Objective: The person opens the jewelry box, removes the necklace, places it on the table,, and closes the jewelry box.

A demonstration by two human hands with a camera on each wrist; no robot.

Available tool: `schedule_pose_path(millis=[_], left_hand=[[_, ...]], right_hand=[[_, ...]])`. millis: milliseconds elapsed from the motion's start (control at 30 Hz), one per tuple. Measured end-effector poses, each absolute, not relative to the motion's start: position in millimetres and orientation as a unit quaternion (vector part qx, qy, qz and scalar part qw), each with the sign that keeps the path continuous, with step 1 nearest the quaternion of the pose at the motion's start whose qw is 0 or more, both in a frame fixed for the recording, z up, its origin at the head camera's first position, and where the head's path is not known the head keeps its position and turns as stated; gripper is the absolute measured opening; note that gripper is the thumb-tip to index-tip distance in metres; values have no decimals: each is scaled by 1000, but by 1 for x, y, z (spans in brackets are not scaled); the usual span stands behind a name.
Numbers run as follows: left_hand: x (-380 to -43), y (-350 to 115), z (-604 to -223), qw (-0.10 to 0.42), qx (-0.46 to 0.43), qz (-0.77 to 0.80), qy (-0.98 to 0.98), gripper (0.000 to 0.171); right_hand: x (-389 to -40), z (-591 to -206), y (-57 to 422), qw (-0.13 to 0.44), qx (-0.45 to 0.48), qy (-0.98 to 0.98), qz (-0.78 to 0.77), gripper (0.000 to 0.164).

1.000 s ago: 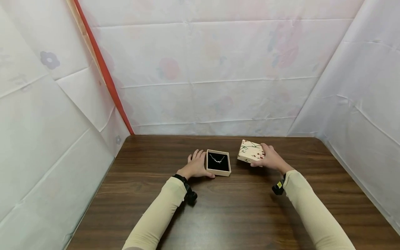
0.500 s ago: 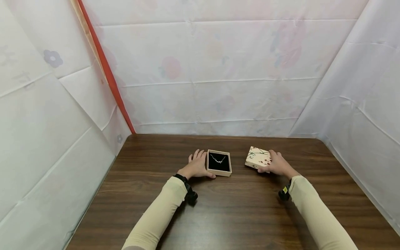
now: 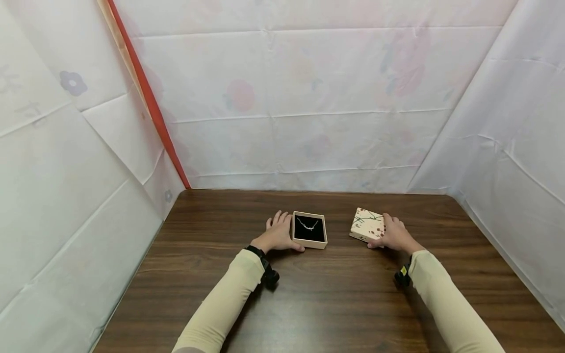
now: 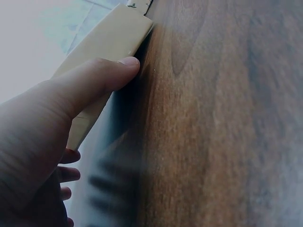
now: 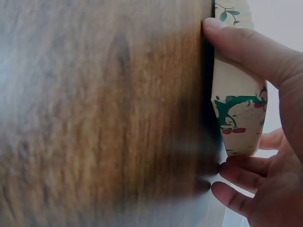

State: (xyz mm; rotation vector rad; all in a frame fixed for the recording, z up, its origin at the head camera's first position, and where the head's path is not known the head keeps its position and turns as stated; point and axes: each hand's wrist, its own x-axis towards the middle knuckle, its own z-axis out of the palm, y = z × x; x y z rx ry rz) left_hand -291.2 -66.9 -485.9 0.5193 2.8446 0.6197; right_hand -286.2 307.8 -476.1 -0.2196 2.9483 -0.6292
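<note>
Covered by the left hand [image 3: 277, 236] in the head view: part of the left wall of the box [image 3: 310, 244]. Covered by the right hand [image 3: 396, 236]: the right end of the printed lid [image 3: 367, 224], itself off to the right of the box. Cut off at the top edge of the left wrist view, a sliver of lid beyond the box. Hard to make out inside the box: single links of a thin silver necklace [image 3: 309, 228] on black padding [image 3: 314, 237]. Cannot tell about full contact between lid and wooden table [image 3: 309, 299]. Cut off nearer than the box, at the bottom of the head view: both pale sleeves [image 3: 222, 299].

Compared with a second ago: lid farther right of the box, less tilted, right hand along with it. Since half a second ago, only a slight shift farther from the box. Same as before: box, necklace, left hand.

Held by the left hand at the near-left corner: box, with thumb against the near wall and fingers spread at the left side. Gripped by the right hand: lid, with thumb along its near wall and fingers at its right end. Inside the box, just right of the left hand, touched by neither grip: necklace.
</note>
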Motion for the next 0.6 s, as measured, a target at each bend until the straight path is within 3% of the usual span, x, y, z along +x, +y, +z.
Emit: schedule_pose_path(millis=[367,600], left_hand=[[-291,-67,-487,91,177,206,958,115],[-290,-66,-487,89,180,205,958,116]], right_hand=[[-283,-474,308,91,-74,971,-206,131],[-282,-472,307,89,-85,968,-217,119]])
